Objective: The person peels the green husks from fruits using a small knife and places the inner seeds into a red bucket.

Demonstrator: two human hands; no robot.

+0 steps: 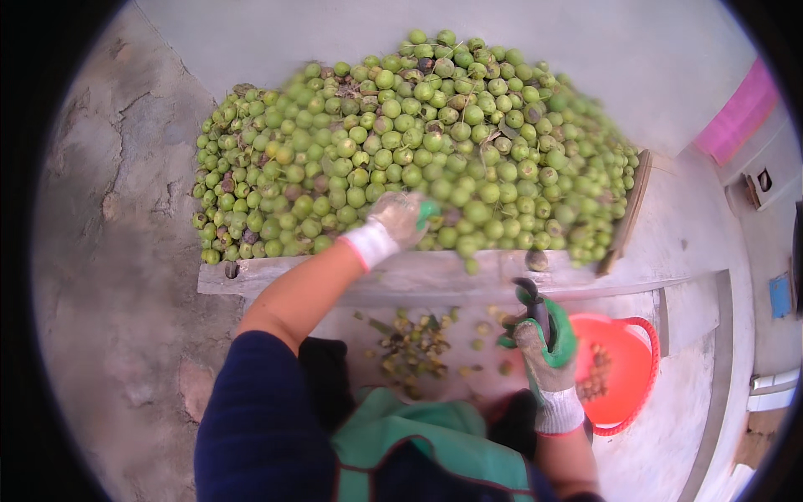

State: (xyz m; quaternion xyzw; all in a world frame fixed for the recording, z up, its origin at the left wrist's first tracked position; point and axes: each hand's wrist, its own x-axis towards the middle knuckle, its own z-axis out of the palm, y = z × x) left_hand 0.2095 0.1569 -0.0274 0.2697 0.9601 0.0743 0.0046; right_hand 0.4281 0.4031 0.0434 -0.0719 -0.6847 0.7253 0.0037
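I am reaching my left hand [400,219] into the fruit pile [418,142], fingers curling round one green fruit [429,209]; my right hand [542,339], nearer me, is gripping a dark tool [535,308].

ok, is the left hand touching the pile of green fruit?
Touching. The head view shows the gloved left hand resting on the near edge of the pile of green fruit, fingers among the fruits with no gap showing, though the hand is motion-blurred.

Lighting: even, soft daylight; no hard shadows or glare are seen. Source direction cannot be told. Blur: the left hand [400,219] is smeared by motion, as are fruits of the green pile [418,134] just beside it. Distortion: straight edges are bent toward the rim; a black circular vignette is shown at the corners.
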